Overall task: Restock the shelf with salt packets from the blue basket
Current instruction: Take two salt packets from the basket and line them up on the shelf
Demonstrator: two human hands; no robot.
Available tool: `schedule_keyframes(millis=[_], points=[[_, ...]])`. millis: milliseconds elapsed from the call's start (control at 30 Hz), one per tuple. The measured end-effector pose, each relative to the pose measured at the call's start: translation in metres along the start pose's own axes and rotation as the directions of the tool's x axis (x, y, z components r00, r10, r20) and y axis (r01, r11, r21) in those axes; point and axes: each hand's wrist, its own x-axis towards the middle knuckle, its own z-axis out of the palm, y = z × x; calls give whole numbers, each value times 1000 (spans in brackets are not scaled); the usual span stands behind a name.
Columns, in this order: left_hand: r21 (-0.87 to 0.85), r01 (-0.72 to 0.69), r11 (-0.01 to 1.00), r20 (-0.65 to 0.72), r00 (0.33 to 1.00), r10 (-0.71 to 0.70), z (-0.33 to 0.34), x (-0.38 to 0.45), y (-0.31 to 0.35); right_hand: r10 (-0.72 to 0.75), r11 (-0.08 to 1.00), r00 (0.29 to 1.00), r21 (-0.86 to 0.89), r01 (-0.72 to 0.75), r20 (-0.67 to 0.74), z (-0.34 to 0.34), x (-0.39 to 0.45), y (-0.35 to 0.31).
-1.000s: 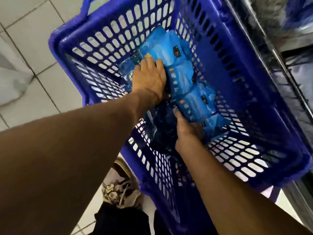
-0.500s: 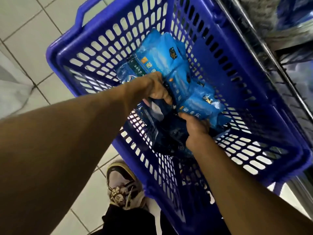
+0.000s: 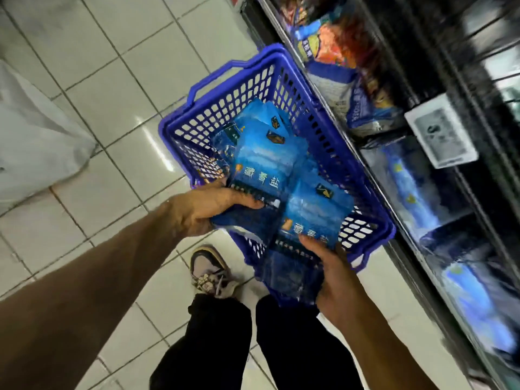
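Salt packets lifted over the blue basket

You are holding glossy blue salt packets [image 3: 261, 161] fanned above the perforated blue basket [image 3: 213, 114], which is sitting on the floor beside the shelf [image 3: 422, 192].

One blue basket [image 3: 225, 114], two hands, several salt packets [image 3: 261, 161]

The left hand [image 3: 202, 209] gripped a stack of blue salt packets [image 3: 261, 164] by its near edge, thumb on top, above the blue basket [image 3: 225, 108]. The right hand [image 3: 334, 274] held a second stack [image 3: 312, 218] just beside it, thumb pressed on the front. The basket stood on the tiled floor [image 3: 98, 80] against the shelf [image 3: 422, 178], where blurred packets lay. A shoe [image 3: 211, 271] showed below.
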Motion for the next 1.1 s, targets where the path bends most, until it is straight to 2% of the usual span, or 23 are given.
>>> schedule_keyframes(millis=[133, 267, 400, 533, 700, 900, 1100], points=[[-108, -36, 994, -49, 998, 31, 21, -117, 8, -96, 995, 984, -19, 100, 153, 12, -114, -40], [-192, -80, 978, -139, 989, 54, 39, -236, 9, -171, 977, 970, -101, 190, 174, 18, -219, -75], [-169, -155, 973, -250, 962, 110, 67, -356, 22, -270, 931, 944, -198, 306, 189, 13, -317, -105], [-108, -258, 960, -372, 906, 202, 97, -438, 31, -396, 871, 895, -226, 437, 206, -3, -393, -126], [-15, -302, 953, -393, 878, 272, 141, -502, 33, -484, 816, 832, -203, 542, 272, -27, -474, -141], [115, -351, 929, -330, 869, 369, 170, -522, 58, -598, 778, 787, -125, 616, 153, -62, -512, -138], [353, -343, 871, -172, 891, 421, 181, -520, 96, -674, 737, 729, -44, 674, -119, -90, -532, -105]])
